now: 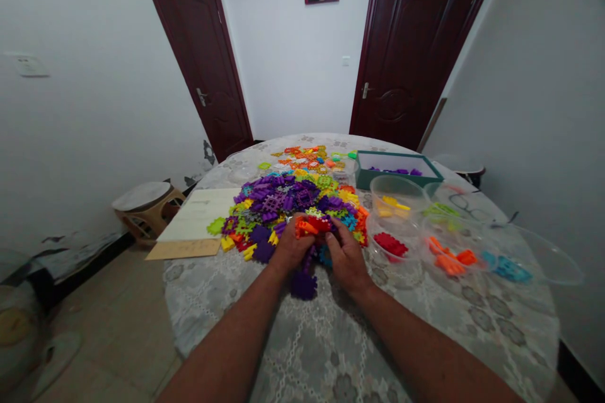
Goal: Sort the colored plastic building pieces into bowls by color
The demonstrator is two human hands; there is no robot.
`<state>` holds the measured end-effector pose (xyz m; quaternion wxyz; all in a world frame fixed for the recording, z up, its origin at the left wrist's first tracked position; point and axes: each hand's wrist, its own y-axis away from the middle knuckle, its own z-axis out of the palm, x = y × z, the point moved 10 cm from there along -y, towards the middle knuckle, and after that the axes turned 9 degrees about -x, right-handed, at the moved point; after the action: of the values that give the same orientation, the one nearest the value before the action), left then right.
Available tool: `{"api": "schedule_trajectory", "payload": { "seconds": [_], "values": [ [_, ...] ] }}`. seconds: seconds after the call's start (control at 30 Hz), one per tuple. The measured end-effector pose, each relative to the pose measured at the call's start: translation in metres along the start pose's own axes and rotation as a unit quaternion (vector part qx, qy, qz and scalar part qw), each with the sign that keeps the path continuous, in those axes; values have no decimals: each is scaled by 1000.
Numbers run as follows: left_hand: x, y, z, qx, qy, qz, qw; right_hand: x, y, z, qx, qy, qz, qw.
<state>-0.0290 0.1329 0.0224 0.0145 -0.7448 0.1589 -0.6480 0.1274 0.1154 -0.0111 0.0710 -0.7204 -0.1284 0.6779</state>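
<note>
Both hands meet over the near edge of the pile (271, 198), with red pieces (321, 224) and an orange piece (306, 227) between them.
The left hand (293, 247) has its fingers curled in around the left end, by the orange piece; the right hand (347, 256) is closed on the right end, thumb bent inward, with little gap at either grip. The held red runs roughly side to side, its long axis bridging hand to hand; the blur and overlapping fingers make it hard to say whether the pieces are joined. Below and between the wrists, a purple piece (303, 285) lies on the table (307, 352). The right hand is nearer the bowl of red (410, 253) and, further right, the bowl of orange (477, 232).
</note>
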Motion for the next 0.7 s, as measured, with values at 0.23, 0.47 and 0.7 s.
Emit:
{"api": "schedule_trajectory", "payload": {
  "seconds": [0.23,0.47,0.7],
  "values": [
    [-36,10,-6,51,173,-103,978,-17,-3,-10,36,148,-35,988],
    [-49,10,12,0,258,-131,957,-17,-7,-5,24,209,-47,977],
    [-53,8,12,-9,256,-140,956,-19,-6,-4,15,226,-48,973]
  ]
}}
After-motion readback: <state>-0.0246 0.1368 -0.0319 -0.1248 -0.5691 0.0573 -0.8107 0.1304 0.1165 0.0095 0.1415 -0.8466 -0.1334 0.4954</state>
